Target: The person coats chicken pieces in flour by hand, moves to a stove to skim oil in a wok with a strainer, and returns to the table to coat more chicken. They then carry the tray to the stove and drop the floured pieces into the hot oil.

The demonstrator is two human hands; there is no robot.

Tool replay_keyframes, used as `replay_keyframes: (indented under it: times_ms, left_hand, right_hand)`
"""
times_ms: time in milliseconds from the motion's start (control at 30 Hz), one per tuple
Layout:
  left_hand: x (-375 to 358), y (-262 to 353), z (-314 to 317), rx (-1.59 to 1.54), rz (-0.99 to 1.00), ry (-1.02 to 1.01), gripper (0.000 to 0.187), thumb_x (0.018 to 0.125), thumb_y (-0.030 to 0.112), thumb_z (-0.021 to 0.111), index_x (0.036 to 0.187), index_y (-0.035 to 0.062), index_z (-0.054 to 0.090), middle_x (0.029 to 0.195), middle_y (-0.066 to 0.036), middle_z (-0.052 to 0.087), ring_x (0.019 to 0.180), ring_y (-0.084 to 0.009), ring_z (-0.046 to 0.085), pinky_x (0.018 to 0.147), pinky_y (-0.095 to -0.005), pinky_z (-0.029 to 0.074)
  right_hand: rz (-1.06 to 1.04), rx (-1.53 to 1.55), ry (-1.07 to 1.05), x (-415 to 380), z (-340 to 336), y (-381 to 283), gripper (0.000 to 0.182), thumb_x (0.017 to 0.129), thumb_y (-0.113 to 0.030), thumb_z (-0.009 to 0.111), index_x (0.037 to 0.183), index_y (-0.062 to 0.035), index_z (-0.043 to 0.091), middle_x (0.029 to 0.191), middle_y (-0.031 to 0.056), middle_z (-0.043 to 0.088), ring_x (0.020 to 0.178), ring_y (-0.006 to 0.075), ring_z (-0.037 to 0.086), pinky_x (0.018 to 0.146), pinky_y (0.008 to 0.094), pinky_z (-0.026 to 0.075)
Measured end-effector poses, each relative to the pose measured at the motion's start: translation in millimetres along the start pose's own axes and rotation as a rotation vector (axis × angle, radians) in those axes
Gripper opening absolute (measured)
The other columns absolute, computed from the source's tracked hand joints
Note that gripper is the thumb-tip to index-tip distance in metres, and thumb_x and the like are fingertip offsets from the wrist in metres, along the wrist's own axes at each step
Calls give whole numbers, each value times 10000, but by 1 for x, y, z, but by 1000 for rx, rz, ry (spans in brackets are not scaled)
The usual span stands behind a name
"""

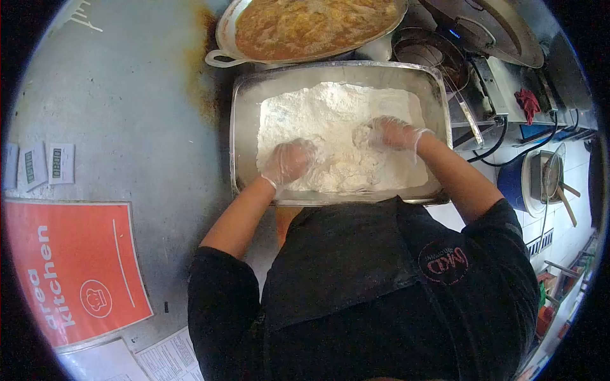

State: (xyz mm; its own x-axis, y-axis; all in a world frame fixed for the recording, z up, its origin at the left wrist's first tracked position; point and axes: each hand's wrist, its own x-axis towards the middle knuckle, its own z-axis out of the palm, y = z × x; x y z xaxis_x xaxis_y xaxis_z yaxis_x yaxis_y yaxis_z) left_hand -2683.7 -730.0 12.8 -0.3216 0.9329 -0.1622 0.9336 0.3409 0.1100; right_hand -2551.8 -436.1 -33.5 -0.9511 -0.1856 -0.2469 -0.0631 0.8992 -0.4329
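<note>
A wide metal tray (244, 127) holds a spread of white flour (343, 162), heaped and lumpy between my hands. My left hand (289, 164), in a clear plastic glove, is in the flour on the left side, its fingers curled and dusted white. On the right side, my right hand (394, 134), gloved the same way, dips into the flour with its fingers bent inward. Flour coats both sets of fingertips, so anything they grip is hidden.
Just beyond the tray, a large pan (223, 58) holds bubbling brown oil. A wire strainer (467, 114) rests in a dark wok (413, 38) at back right. Black hoses (499, 147) hang right. A red kitchen sign (95, 273) is on the metal surface at left.
</note>
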Motion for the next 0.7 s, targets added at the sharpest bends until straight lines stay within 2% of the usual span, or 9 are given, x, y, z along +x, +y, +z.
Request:
replay_keyframes:
  times_ms: [67, 133, 167, 267, 333, 433, 567, 633, 700]
  left_hand:
    - [5, -9, 0, 55, 15, -20, 178, 853, 131, 526, 920, 16, 644, 875, -124, 671, 821, -248, 648, 735, -358, 541]
    - [10, -32, 1, -695, -382, -113, 136, 910, 133, 519, 891, 38, 614, 820, -87, 652, 775, -223, 663, 622, -328, 527]
    - [11, -40, 1, -685, -373, -114, 136, 910, 133, 519, 891, 38, 614, 820, -87, 652, 775, -223, 663, 622, -328, 527]
    - [13, -45, -5, -1283, -452, -41, 163, 933, 169, 534, 946, 40, 632, 833, -84, 672, 776, -173, 656, 602, -275, 503]
    - [13, -32, -14, -1571, -560, 132, 218, 950, 196, 532, 973, 10, 643, 873, -99, 684, 789, -172, 660, 618, -278, 505]
    - [21, -14, -17, -1598, -634, 237, 233, 939, 199, 542, 960, -5, 652, 863, -91, 686, 795, -162, 661, 635, -283, 509]
    - [54, 17, -12, -1593, -446, 207, 240, 924, 201, 556, 922, -17, 656, 862, -126, 682, 779, -208, 658, 657, -329, 508]
    - [66, 17, -2, -828, -514, 294, 281, 907, 232, 568, 914, -36, 650, 859, -202, 657, 783, -308, 638, 688, -412, 500]
    - [55, 2, 3, -904, -491, 373, 298, 897, 238, 569, 899, -52, 640, 860, -236, 639, 794, -354, 621, 707, -443, 488]
  right_hand:
    - [19, 87, -60, 1, 2, -3, 346, 870, -275, 583, 1095, -14, 609, 928, 269, 640, 894, 383, 637, 840, 460, 489]
    - [-36, -77, 117, -5, 4, -8, 286, 772, -242, 627, 910, 6, 660, 856, 241, 662, 808, 371, 661, 755, 452, 512]
    - [-29, -75, 128, -6, -1, -6, 286, 772, -242, 627, 910, 6, 660, 856, 241, 662, 808, 371, 661, 755, 452, 512]
    - [131, -105, -46, -5, -9, 11, 299, 777, -219, 616, 922, 39, 652, 886, 257, 661, 843, 379, 659, 777, 447, 514]
    - [18, -190, 196, -3, 4, 32, 303, 776, -198, 604, 923, 63, 648, 902, 267, 658, 873, 387, 655, 800, 437, 516]
    - [292, 3, 279, -25, -64, -46, 302, 790, -203, 591, 914, 68, 644, 917, 273, 655, 893, 390, 652, 821, 435, 514]
    - [275, 89, 352, 16, -48, -77, 348, 837, -304, 601, 930, 27, 658, 920, 273, 657, 902, 397, 650, 820, 455, 515]
    - [226, 99, 293, 15, -59, -95, 357, 844, -314, 594, 915, 29, 660, 884, 275, 660, 866, 402, 660, 811, 454, 519]
    - [209, 100, 259, 8, -64, -81, 266, 821, -187, 547, 870, 50, 657, 886, 270, 663, 890, 382, 658, 819, 438, 514]
